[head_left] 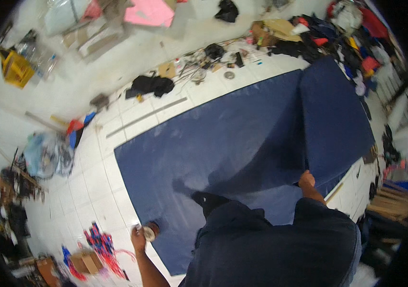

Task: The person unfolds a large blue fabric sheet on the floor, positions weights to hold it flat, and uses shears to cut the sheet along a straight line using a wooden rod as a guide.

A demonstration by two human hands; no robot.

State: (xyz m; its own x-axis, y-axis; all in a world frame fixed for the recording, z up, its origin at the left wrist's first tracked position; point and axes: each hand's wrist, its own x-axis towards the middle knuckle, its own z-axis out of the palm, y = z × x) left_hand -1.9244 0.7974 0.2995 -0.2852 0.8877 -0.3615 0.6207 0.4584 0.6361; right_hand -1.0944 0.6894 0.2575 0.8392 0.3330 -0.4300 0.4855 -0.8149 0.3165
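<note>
A large navy blue mat (204,138) lies across the tiled floor, its right-hand part (335,119) folded over or raised along a crease. My right hand (307,180) is closed on the near end of that crease, gripping the mat's edge. Over the mat's near left edge, my left hand (138,237) is closed around a small round roll (149,234), pale on its flat face and brown at the side. Whether the roll is tape I cannot tell. My dark-clothed body hides part of the mat's near side, and one dark shoe (208,201) is on it.
A long metal strip (146,117) lies beyond the mat, near black cloth (150,86) and scattered small items along the wall. Clothes (352,43) are heaped at the far right. A cardboard box (86,262) and red-and-blue cords (101,244) sit at the near left.
</note>
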